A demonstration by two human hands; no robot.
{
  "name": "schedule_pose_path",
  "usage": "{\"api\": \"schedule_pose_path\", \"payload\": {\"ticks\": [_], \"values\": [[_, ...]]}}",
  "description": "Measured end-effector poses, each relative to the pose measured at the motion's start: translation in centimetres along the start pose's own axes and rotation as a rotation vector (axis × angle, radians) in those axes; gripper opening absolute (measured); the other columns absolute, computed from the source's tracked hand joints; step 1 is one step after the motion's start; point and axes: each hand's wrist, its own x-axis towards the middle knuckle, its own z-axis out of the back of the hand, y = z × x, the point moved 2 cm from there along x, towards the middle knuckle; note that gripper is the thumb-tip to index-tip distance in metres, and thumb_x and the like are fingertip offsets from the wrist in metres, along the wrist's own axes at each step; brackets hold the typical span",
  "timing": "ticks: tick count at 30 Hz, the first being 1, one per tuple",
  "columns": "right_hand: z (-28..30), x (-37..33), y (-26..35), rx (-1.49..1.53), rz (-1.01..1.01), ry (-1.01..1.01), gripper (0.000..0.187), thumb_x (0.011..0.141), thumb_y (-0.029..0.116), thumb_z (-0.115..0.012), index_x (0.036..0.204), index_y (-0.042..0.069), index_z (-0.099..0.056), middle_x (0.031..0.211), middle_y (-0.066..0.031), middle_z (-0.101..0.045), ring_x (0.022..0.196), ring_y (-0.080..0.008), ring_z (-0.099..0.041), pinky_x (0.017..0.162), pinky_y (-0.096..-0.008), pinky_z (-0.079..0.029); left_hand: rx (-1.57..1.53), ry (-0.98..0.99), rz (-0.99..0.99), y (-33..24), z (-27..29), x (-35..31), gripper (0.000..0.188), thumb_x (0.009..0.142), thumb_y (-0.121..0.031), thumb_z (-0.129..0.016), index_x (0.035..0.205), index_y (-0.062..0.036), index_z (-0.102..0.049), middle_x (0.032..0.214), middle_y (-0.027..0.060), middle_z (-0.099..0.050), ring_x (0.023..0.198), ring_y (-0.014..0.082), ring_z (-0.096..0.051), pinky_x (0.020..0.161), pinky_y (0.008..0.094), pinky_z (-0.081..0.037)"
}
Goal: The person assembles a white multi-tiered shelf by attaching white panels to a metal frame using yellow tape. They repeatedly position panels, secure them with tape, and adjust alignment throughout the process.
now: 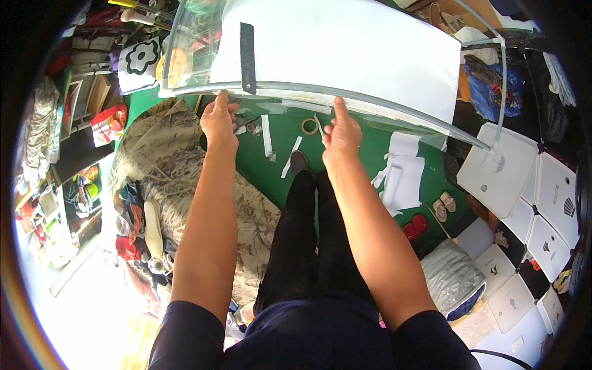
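In front of me stands a frame of grey tubes [308, 90] with a clear plastic sheet [394, 122] along its near bar. My left hand [220, 123] is closed at the sheet's edge, its thumb up against the bar. Further right, my right hand [343, 131] also grips the sheet's edge, thumb pointing up and fingers curled; the held edge is hard to see. Behind the bar lies a large white panel [351, 46]. A dark flat strip [247, 58] stands across it near my left hand.
On the green floor [271, 172] lie a tape roll [309, 126], white strips and white paper pieces [404, 179]. Camouflage-patterned cloth [166, 160] covers the left side. White storage cubes [499, 160] stand at the right, near red shoes [415, 227] and a silvery bag [450, 277].
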Motion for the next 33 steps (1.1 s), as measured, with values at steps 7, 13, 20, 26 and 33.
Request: {"api": "schedule_pose_path", "payload": {"ticks": [7,13,20,26,33], "values": [[-2.4,0.0,-1.7,-0.055,0.048,0.097,0.063,0.073,0.049,-0.087,0.107,0.003,-0.06,0.089,-0.0013,-0.051,0.067,-0.0099,-0.048,0.05,-0.0237,-0.037,0.003,-0.005,0.002,-0.7,-0.2,0.2,0.029,0.089,-0.031,-0.071,0.09,-0.0036,-0.061,0.068,0.0024,-0.06,0.055,0.0084,-0.043,0.047,0.0264,-0.033],[0.9,1.1,0.8,-0.022,0.058,-0.027,0.06,0.071,0.05,-0.088,0.106,0.01,-0.06,0.089,0.0004,-0.05,0.069,-0.0106,-0.049,0.051,-0.023,-0.037,-0.013,0.016,-0.032,-0.2,0.0,0.6,0.03,0.088,-0.032,-0.071,0.091,-0.0043,-0.061,0.071,0.0025,-0.063,0.056,0.0074,-0.044,0.05,0.025,-0.035],[-3.8,-1.6,-1.1,0.024,-0.062,0.073,0.05,0.074,0.044,-0.087,0.1,0.011,-0.062,0.091,-0.0011,-0.054,0.07,-0.013,-0.051,0.055,-0.027,-0.041,-0.048,0.033,-0.009,-0.1,-0.2,0.7,0.03,0.089,-0.031,-0.07,0.09,-0.0024,-0.061,0.074,0.0049,-0.065,0.056,0.0077,-0.045,0.048,0.0249,-0.035],[-7.2,-3.5,-3.2,-0.005,-0.146,0.134,0.046,0.074,0.04,-0.088,0.096,0.009,-0.062,0.084,-0.0003,-0.054,0.067,-0.0132,-0.05,0.057,-0.0291,-0.041,-0.16,0.056,0.02,0.1,-0.2,0.6,0.027,0.09,-0.027,-0.07,0.09,-0.002,-0.06,0.074,0.0061,-0.066,0.055,0.0081,-0.046,0.046,0.0243,-0.035],[-9.5,-4.8,-4.7,-0.039,-0.181,0.156,0.046,0.077,0.041,-0.085,0.1,0.009,-0.062,0.087,-0.0004,-0.053,0.068,-0.0134,-0.05,0.061,-0.0295,-0.042,-0.207,0.065,-0.007,-0.3,0.1,0.7,0.024,0.088,-0.024,-0.072,0.092,-0.0028,-0.062,0.075,0.0056,-0.065,0.056,0.008,-0.046,0.047,0.0238,-0.036]]}}
